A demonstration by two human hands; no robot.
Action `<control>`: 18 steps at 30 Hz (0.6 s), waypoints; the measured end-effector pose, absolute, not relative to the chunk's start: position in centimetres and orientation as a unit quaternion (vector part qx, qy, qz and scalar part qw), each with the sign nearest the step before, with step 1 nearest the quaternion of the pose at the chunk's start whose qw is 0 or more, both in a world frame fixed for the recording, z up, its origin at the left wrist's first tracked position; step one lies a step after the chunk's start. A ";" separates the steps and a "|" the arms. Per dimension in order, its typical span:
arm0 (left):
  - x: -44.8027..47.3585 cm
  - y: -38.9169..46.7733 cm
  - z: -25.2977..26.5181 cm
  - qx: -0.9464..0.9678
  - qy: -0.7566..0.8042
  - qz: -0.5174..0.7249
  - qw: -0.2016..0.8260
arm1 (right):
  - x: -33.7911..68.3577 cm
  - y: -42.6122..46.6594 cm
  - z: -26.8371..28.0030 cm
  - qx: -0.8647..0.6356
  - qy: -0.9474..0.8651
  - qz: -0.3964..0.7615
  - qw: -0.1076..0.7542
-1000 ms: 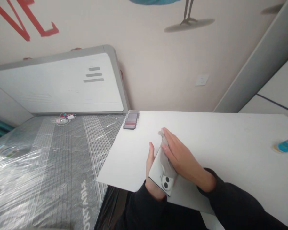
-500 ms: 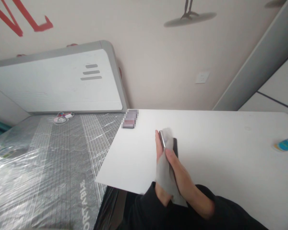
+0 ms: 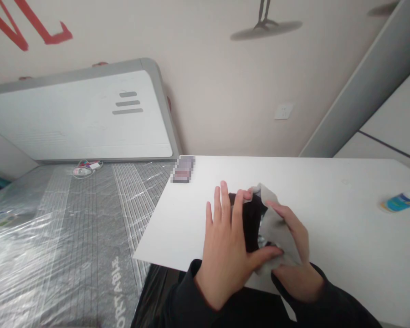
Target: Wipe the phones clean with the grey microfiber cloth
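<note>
My left hand lies back up over the left side of a flat dark glossy object, its fingers stretched and spread. Its thumb reaches right across the near part of that object to a grey cloth. On the right, my right hand is bent round the cloth, which covers the object's right side. Fingertips with cloth show at the object's far edge. Small shiny silvery parts appear beside the cloth. The kind of dark object cannot be made out, and its underside is hidden.
A white table spans the front. A blurred-out box-like item sits at its far left corner, and a blue-and-white bottle lies at right. A plastic-covered mattress and white headboard are to the left.
My hands were pressed together round the upright object and cloth. The object now shows its dark face, my left hand has turned back up with spread fingers, and my right hand has moved right.
</note>
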State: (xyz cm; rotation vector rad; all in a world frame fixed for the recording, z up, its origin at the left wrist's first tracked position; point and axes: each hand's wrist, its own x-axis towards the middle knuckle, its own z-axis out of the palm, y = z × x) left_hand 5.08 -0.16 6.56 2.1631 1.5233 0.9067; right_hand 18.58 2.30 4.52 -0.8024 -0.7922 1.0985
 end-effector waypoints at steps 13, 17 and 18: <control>5.5 -3.1 3.6 0.478 0.388 0.634 0.468 | 16.8 2.7 5.8 -0.329 -0.167 0.648 0.666; 6.8 -1.9 4.8 0.436 0.345 0.751 0.357 | 15.5 2.1 5.3 -0.369 -0.167 0.673 0.618; 6.9 -1.4 5.4 0.420 0.323 0.777 0.341 | 15.4 2.1 5.0 -0.365 -0.167 0.683 0.611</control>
